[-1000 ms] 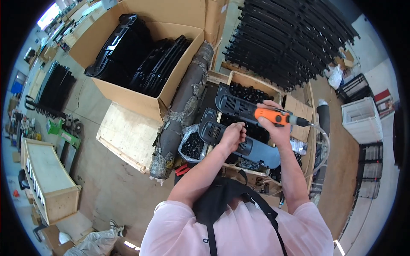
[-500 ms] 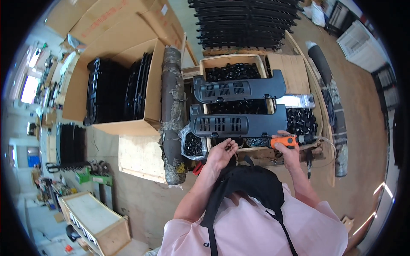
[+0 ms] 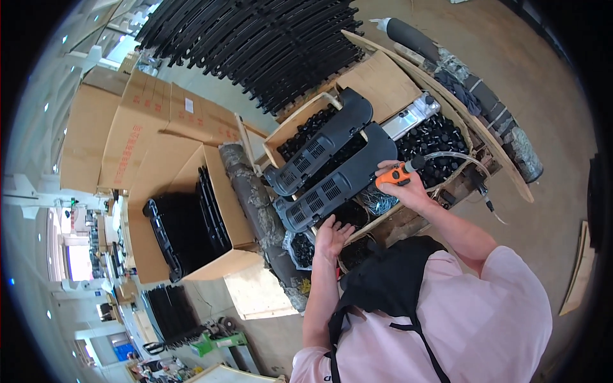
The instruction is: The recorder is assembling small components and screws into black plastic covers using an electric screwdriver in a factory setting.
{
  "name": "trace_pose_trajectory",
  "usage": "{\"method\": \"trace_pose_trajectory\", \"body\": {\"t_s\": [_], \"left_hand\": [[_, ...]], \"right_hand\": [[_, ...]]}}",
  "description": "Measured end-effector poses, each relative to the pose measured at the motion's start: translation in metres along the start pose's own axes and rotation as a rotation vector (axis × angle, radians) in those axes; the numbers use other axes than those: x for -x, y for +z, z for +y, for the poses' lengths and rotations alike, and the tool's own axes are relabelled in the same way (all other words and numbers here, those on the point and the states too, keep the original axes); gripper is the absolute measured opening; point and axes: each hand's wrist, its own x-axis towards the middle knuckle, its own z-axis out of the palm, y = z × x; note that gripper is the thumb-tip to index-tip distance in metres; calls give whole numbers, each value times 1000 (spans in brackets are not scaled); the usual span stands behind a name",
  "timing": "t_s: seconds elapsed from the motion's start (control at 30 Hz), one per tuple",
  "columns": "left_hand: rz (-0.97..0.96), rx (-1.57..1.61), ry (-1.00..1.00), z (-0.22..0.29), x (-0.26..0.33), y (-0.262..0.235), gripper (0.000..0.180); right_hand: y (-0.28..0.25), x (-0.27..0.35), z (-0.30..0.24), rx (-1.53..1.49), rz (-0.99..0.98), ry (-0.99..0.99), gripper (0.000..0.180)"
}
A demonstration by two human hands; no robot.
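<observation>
Two long black plastic panels with vent slots lie side by side across the parts bins, a farther panel [image 3: 329, 142] and a nearer panel [image 3: 359, 167]. My right hand [image 3: 415, 191] grips an orange power screwdriver [image 3: 391, 179] beside the right part of the nearer panel. A clear hose runs near the tool's dark end. Close to the nearer panel's left end, my left hand [image 3: 333, 239] is open with its fingers apart. Whether its fingertips touch the panel I cannot tell, and nothing shows in its palm.
Small black parts [image 3: 434, 142] fill a bin on the right. Silvery screws [image 3: 379, 202] lie near the driver, and a plastic bag of black pieces [image 3: 300, 250] sits left. A wrapped roll [image 3: 255, 198] separates the bins from a cardboard box [image 3: 239, 255] of black panels. Black parts [image 3: 255, 51] are stacked behind.
The whole view has turned, so the bench now slants up to the right. My left hand's curled fingers have spread. The orange screwdriver stays in my right hand, its angle changed.
</observation>
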Motion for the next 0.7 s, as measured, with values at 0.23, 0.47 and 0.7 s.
{"method": "trace_pose_trajectory", "body": {"t_s": [0.23, 0.47, 0.7], "left_hand": [[-34, -1226, 633, 9, 43, 8, 50], [97, -2021, 1154, 54, 21, 54, 102], [-97, -2130, 1008, 83, -9, 65, 123]], "right_hand": [[-52, 70, -4, -258, 118, 337, 50], [-73, 130, 72, -652, 354, 621, 37], [-87, 107, 228, -601, 585, 846, 30]]}}
